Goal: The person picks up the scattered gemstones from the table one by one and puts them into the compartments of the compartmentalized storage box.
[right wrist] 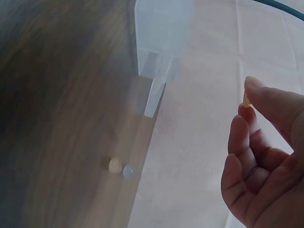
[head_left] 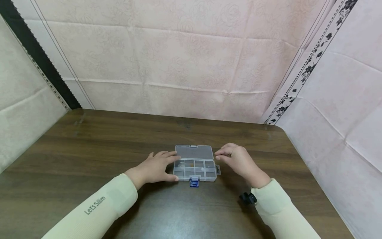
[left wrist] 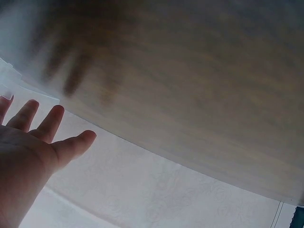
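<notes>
A clear plastic compartment box stands on the table, its lid raised at the far side and a blue latch at the front. Small bits lie in some compartments, one of them orange. My left hand has its fingers spread at the box's left side, fingertips over the edge. Just right of the box, my right hand pinches a small yellowish bead between thumb and index finger; the fingertips mostly hide it. On the table in the right wrist view lie a yellowish bead and a greyish clear bead, side by side.
The dark wooden table reaches back to a pale cloth hung behind it, with cloth at both sides too. A hanging tab sticks out from the box's right side. A black strap piece sits at the right wrist.
</notes>
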`<state>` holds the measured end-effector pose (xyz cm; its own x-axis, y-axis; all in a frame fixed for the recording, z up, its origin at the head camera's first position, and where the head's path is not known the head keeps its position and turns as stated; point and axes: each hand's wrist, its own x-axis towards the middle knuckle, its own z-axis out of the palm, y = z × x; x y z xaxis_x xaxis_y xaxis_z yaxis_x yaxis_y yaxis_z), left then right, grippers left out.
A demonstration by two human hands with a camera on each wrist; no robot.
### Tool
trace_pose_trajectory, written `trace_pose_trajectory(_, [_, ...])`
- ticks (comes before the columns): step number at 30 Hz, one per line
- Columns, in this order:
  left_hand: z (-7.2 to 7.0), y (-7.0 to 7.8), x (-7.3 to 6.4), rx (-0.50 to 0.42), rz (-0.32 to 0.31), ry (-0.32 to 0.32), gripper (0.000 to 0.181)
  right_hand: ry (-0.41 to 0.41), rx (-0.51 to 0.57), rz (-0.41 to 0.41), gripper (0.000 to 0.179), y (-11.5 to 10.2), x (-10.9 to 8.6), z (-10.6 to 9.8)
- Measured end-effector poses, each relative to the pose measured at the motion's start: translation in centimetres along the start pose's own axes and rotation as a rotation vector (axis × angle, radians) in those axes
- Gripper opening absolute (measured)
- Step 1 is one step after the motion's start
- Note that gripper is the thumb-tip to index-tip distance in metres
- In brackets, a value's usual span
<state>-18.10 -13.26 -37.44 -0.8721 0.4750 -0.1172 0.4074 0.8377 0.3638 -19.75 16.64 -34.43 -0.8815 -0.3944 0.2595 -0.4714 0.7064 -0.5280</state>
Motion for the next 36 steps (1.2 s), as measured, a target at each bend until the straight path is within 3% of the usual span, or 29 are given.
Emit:
trace_pose_trajectory(24, [-0.2, 0.3, -0.2, -0.005, -0.012, -0.007, 0.076, -0.123, 0.048, -0.015, 0.013, -3.0, 1.4, 1.6])
trace_pose_trajectory(36, [-0.2, 0.1, 0.0, 0.008, -0.011, -0.006, 0.077, -0.175, 0.021, -0.074, 0.014, -4.2, 1.9, 2.4])
